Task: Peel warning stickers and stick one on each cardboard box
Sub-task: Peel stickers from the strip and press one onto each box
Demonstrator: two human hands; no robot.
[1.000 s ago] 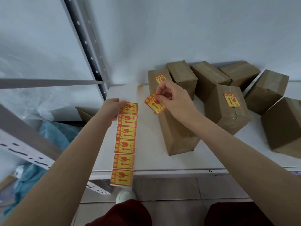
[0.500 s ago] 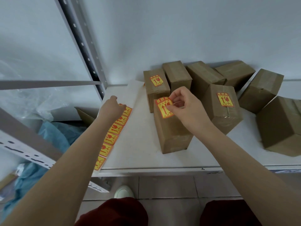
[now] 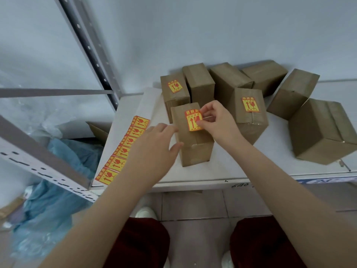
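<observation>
Centrally, the right hand (image 3: 218, 122) pinches a sticker (image 3: 193, 120) by its right edge on top of the nearest box (image 3: 193, 149). The left hand (image 3: 156, 149), fingers loosely spread, touches that box's left side. At left a sticker strip (image 3: 125, 147) lies on the shelf (image 3: 231, 167). More boxes (image 3: 199, 82) crowd behind. Fingertips hide some of the sticker's print.

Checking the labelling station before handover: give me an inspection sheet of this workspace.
Surface: white shelf, carrying eight boxes.
Job's things: front box with a sticker on its top; back-left box and middle box labelled; five bare boxes; sticker strip lies along the shelf's left edge.
Clutter: blue plastic sheeting beside the shelf.
Grippers: right hand pinches the sticker; left hand, fingers straight, at the front box's left side.
Cables: nothing seen.
Surroundings: grey rack upright, pale wall, tiled floor.
</observation>
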